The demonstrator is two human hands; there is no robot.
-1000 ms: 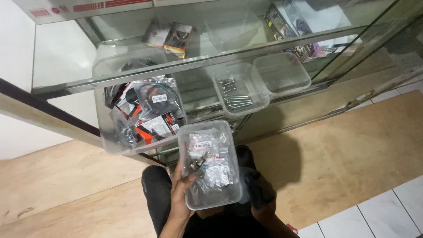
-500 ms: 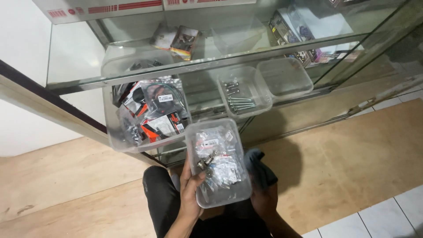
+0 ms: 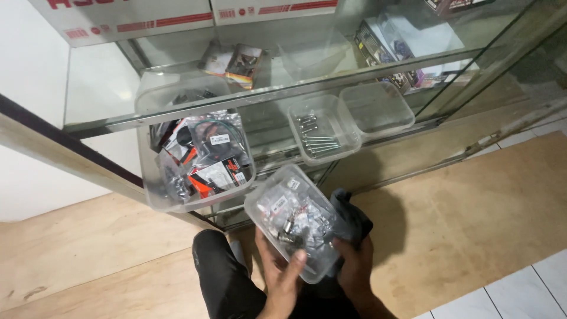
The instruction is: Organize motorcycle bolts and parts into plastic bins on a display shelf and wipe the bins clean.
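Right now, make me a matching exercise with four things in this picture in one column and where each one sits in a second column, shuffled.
Things:
1. clear tub of small bagged metal parts
2. clear tub of long bolts
3. clear tub of red and black packets
4. empty clear tub

Places:
A. far right on the lower glass shelf
B. held in the left hand and right hand
C. left end of the lower shelf
D. middle of the lower shelf

Pairs: 1-B, 2-D, 3-C, 4-A
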